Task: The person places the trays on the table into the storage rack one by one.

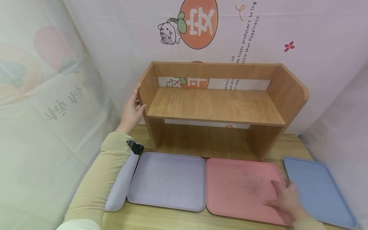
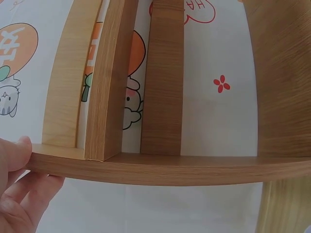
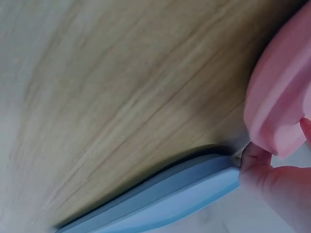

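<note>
A sleeve leads to the left hand, gripping the shelf by its side; well apart, the right hand pinches the pink tray before it, beside the blue tray on the tabletop.

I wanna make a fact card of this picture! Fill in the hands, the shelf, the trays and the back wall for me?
Left hand: the left hand grips the side of the wooden shelf
Right hand: the right hand pinches the right edge of the pink tray
Shelf: two levels, standing behind the trays
Trays, left to right: pale tray partly behind the sleeve, purple tray, pink tray, blue tray
Back wall: white, with a cartoon cat and words
</note>
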A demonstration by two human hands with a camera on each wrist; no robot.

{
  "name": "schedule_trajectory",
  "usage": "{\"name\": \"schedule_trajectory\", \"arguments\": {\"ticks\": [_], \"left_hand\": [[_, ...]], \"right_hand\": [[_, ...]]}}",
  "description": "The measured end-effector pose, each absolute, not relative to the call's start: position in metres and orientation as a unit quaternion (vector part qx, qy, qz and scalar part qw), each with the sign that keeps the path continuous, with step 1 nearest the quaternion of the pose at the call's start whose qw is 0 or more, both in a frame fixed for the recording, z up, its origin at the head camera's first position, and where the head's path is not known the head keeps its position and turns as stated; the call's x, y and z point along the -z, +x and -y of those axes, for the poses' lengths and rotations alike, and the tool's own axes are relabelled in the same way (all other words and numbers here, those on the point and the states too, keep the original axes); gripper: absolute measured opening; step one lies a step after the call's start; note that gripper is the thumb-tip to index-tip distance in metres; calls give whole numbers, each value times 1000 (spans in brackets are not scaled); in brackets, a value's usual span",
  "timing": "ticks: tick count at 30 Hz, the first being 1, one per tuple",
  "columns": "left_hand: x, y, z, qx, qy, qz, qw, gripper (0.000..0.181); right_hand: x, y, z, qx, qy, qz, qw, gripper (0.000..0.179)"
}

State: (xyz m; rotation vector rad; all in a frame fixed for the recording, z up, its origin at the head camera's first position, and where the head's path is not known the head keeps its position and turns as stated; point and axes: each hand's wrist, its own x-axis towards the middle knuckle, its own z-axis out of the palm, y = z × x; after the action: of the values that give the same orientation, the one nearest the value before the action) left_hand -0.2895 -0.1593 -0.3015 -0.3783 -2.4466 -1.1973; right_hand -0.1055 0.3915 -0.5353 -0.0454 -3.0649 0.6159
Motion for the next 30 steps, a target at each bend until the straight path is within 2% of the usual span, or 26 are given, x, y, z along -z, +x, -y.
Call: {"name": "schedule_trajectory", "arguments": {"ticks": [9, 17, 20, 26, 30], "left_hand": [[303, -290, 161, 429, -132, 871, 199, 83], [302, -288, 160, 429, -125, 873, 194, 83], [301, -288, 160, 428, -121, 875, 193, 84], [300, -288, 159, 432, -122, 873, 192, 84], [300, -288, 159, 431, -125, 873, 193, 83]], "right_hand": [[530, -108, -398, -170, 13, 985, 29, 94], [524, -105, -405, -242, 25, 968, 58, 84], [519, -101, -413, -292, 22, 956, 26, 79], [514, -93, -439, -456, 4, 883, -108, 68], [515, -90, -455, -528, 42, 836, -141, 65]]}}
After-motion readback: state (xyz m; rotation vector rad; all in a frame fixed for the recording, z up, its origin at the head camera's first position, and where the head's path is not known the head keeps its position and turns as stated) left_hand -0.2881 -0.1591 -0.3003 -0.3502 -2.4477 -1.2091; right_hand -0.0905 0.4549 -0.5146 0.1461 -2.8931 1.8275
